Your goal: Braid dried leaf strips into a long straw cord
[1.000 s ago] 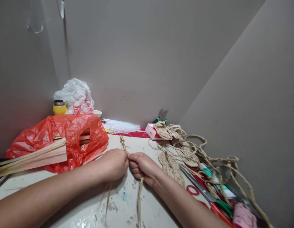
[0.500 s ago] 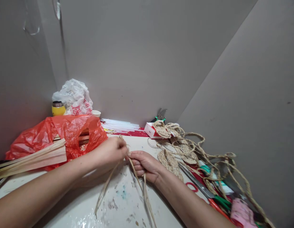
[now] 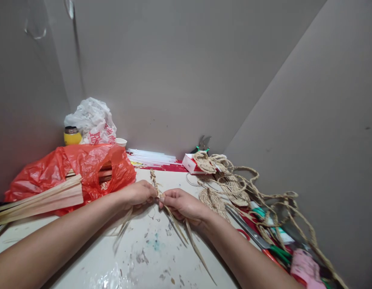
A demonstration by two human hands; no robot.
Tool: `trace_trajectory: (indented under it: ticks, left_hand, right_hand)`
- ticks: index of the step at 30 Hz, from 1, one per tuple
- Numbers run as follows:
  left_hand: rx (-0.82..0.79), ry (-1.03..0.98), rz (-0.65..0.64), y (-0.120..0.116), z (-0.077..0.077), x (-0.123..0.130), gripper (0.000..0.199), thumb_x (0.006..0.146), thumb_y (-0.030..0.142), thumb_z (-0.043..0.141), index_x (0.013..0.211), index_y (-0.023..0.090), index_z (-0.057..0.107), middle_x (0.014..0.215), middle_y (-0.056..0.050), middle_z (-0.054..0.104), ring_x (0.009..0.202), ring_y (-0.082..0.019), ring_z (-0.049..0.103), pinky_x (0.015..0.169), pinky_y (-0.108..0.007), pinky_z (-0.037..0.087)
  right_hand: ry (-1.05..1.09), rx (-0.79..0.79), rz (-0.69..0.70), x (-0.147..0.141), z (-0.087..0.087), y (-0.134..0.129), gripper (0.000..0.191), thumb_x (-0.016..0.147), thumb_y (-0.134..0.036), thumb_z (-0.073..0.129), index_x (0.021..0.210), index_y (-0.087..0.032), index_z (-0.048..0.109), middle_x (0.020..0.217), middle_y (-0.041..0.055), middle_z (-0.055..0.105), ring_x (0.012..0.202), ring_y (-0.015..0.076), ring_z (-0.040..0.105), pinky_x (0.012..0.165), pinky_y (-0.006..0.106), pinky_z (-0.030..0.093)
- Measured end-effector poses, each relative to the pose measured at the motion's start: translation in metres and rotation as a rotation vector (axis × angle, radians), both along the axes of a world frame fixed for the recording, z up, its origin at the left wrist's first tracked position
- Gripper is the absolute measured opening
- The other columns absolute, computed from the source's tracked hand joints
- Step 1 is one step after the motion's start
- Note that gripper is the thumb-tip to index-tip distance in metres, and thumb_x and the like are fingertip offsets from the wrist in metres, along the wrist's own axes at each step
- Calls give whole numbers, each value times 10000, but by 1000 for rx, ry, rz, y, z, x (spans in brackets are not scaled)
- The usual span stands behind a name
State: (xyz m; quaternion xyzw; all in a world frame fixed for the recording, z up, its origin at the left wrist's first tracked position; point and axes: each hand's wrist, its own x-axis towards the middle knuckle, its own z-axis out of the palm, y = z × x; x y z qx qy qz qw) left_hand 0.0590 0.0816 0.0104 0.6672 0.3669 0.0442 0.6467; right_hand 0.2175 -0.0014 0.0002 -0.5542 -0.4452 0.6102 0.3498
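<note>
Between my hands is a short braid (image 3: 153, 179) of tan plant fibre, its knotted end pointing away from me on the white tabletop. My left hand (image 3: 141, 193) is closed in a pinch on the braid's left side, and loose strands hang blurred below it. On the other side my right hand (image 3: 180, 204) pinches the near end with thumb and forefinger. From under that hand, long flat fibre strands (image 3: 200, 253) trail toward me over the table. The fingertips almost meet, so part of the braid is hidden.
A red plastic bag (image 3: 83, 160) with dried husk strips (image 3: 59, 196) lies left. White sticks (image 3: 152, 157) and a small red-and-white box (image 3: 190, 163) are at the back. Coiled fibre braids (image 3: 214, 202), scissors (image 3: 252, 233) and a pink roll (image 3: 306, 267) crowd the right side.
My left hand has come down and slightly left, uncovering more of the braid. The strands under my right hand have swung outward to the right; the left strands have shifted too.
</note>
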Motion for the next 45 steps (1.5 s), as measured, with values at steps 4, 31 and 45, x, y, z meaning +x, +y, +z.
trace_trajectory:
  ticks: [4, 31, 45]
  left_hand:
    - [39, 12, -66, -1, 0, -1, 246, 711, 367, 553, 697, 137, 639, 427, 96, 277, 338, -40, 170, 350, -224, 109]
    - [-79, -87, 81, -14, -8, 4, 295, 674, 341, 556, 509, 195, 360, 392, 93, 310, 322, -33, 187, 360, -228, 78]
    - [-174, -221, 18, -8, -2, 1, 244, 649, 316, 652, 609, 184, 451, 386, 114, 313, 321, -23, 183, 367, -219, 71]
  right_hand:
    - [-206, 123, 2, -2, -2, 0, 141, 768, -221, 571, 674, -131, 624, 447, -79, 385, 407, 57, 245, 399, 205, 168]
    - [-793, 266, 25, -40, -1, -24, 250, 807, -186, 383, 601, -168, 523, 571, 51, 625, 530, 137, 567, 520, 230, 361]
    - [-501, 383, -274, -6, 25, -12, 278, 838, -376, 489, 653, -170, 518, 593, 7, 557, 535, 117, 506, 496, 217, 381]
